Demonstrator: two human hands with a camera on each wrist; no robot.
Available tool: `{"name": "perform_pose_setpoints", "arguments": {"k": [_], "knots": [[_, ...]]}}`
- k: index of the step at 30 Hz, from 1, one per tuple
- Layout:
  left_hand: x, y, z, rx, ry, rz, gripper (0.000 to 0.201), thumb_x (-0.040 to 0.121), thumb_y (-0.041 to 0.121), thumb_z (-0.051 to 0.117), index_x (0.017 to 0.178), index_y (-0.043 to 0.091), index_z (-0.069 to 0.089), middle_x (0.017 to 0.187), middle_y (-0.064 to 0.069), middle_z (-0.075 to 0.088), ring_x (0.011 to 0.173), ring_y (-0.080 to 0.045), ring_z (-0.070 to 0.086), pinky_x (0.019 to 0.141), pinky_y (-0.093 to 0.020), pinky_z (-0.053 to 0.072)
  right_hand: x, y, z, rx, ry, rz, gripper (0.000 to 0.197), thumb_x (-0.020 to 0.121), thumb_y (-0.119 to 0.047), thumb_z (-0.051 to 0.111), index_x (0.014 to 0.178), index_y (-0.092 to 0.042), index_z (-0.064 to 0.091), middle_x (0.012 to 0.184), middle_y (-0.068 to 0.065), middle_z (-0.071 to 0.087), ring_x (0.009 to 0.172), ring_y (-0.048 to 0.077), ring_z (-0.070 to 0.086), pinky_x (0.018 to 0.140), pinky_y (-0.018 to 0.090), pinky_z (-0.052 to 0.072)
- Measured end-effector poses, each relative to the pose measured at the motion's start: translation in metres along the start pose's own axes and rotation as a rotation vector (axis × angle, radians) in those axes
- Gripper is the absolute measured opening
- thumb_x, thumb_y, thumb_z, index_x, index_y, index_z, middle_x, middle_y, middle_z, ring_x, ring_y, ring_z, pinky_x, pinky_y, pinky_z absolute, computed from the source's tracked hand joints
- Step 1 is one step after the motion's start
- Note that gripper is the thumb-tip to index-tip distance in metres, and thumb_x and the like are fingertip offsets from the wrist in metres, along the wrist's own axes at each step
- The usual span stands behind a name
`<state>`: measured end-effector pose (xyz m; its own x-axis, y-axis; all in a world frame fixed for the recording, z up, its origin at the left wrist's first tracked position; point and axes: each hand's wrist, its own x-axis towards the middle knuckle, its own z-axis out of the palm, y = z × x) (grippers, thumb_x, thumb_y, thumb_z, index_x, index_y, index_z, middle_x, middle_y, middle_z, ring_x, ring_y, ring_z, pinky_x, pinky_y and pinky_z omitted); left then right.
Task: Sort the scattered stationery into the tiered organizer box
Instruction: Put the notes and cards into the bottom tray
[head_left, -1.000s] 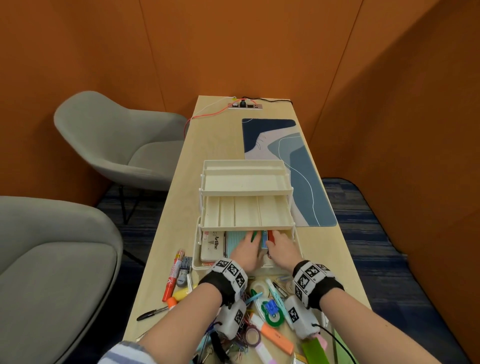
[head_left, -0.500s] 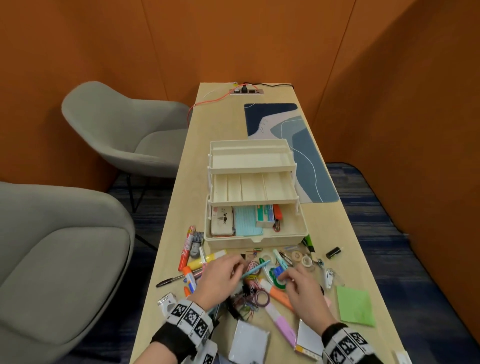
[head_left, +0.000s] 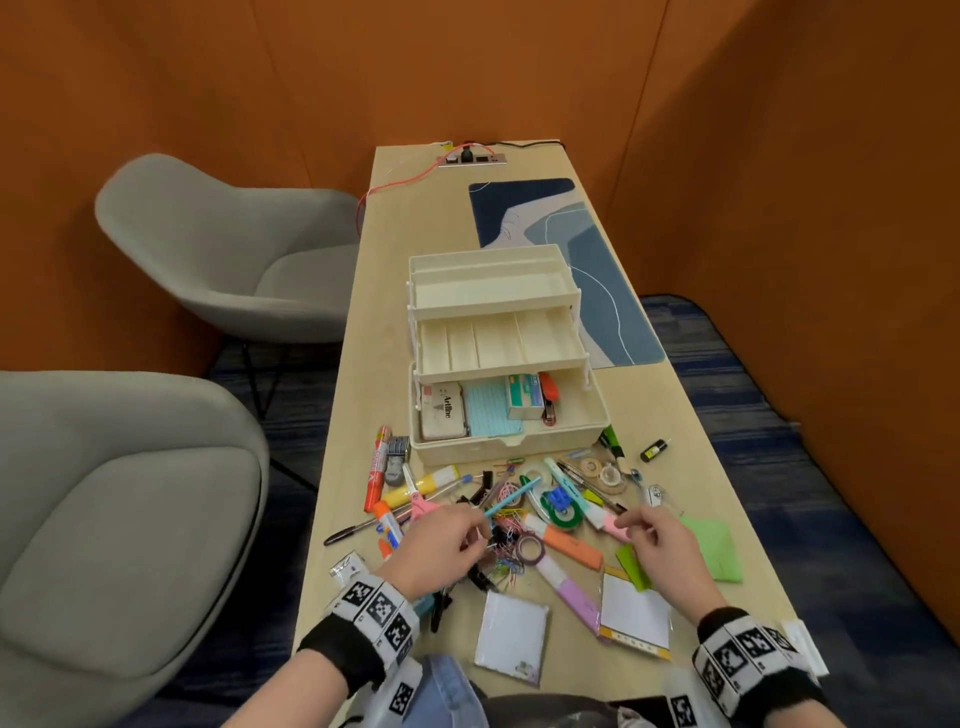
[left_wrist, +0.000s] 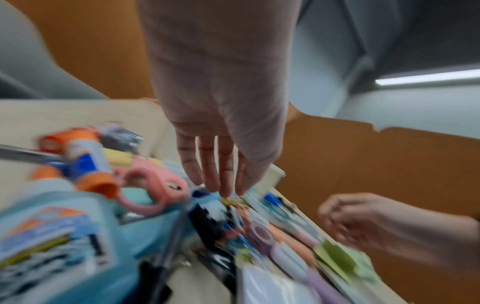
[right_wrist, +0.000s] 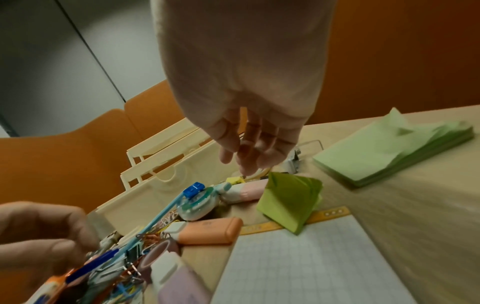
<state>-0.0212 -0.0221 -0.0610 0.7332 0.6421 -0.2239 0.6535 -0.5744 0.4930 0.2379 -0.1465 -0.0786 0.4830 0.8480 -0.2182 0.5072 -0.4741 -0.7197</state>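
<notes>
A cream tiered organizer box (head_left: 498, 364) stands open mid-table (head_left: 363, 364), its two upper trays bare, its base holding an Artline tin (head_left: 442, 410), a blue card pad (head_left: 491, 406), a staple box (head_left: 524, 397) and a red stapler (head_left: 549, 395). Just in front lies the scattered stationery. The left hand (head_left: 441, 545) pinches a light-blue pen (head_left: 511, 498) above the paper clips (head_left: 506, 525); the right hand (head_left: 662, 540), fingers loosely curled and holding nothing, hovers by a pink highlighter (head_left: 613, 526) near green sticky notes (head_left: 717, 545).

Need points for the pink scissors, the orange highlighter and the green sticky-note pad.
pink scissors (left_wrist: 155, 191): left wrist view, on the handle loop.
orange highlighter (right_wrist: 207, 231): right wrist view, mid-body.
green sticky-note pad (right_wrist: 384, 152): right wrist view, top sheet.
</notes>
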Motion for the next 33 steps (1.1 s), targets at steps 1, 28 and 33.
{"name": "perform_pose_setpoints", "arguments": {"k": [1,28,33], "knots": [[0.003,0.006,0.003,0.055,-0.041,0.08,0.023,0.091,0.038,0.055,0.105,0.022,0.06,0.103,0.005,0.059,0.094,-0.011,0.052,0.081,-0.029,0.045,-0.004,-0.001,-0.003,-0.03,-0.046,-0.027,0.03,0.087,-0.002,0.052,0.078,-0.028,0.062,0.089,-0.008,0.059,0.082,0.009,0.054,0.067,0.021,0.037],[0.023,0.027,0.001,0.073,-0.373,0.137,0.023,0.084,0.026,0.067,0.099,0.013,0.054,0.104,-0.005,0.054,0.091,-0.016,0.047,0.078,-0.03,0.039,-0.037,-0.013,-0.015,-0.559,-0.204,-0.37,0.028,0.093,-0.02,0.042,0.117,-0.025,0.055,0.108,-0.004,0.059,0.094,0.014,0.057,0.077,0.029,0.049],[0.03,0.011,-0.008,-0.278,-0.238,-0.025,0.021,0.089,0.025,0.062,0.101,0.011,0.053,0.098,-0.005,0.057,0.087,-0.018,0.053,0.074,-0.03,0.044,-0.012,-0.045,-0.025,-0.334,-0.072,-0.285,0.02,0.087,-0.011,0.053,0.099,-0.021,0.065,0.095,-0.006,0.065,0.087,0.013,0.059,0.075,0.025,0.046]]}}
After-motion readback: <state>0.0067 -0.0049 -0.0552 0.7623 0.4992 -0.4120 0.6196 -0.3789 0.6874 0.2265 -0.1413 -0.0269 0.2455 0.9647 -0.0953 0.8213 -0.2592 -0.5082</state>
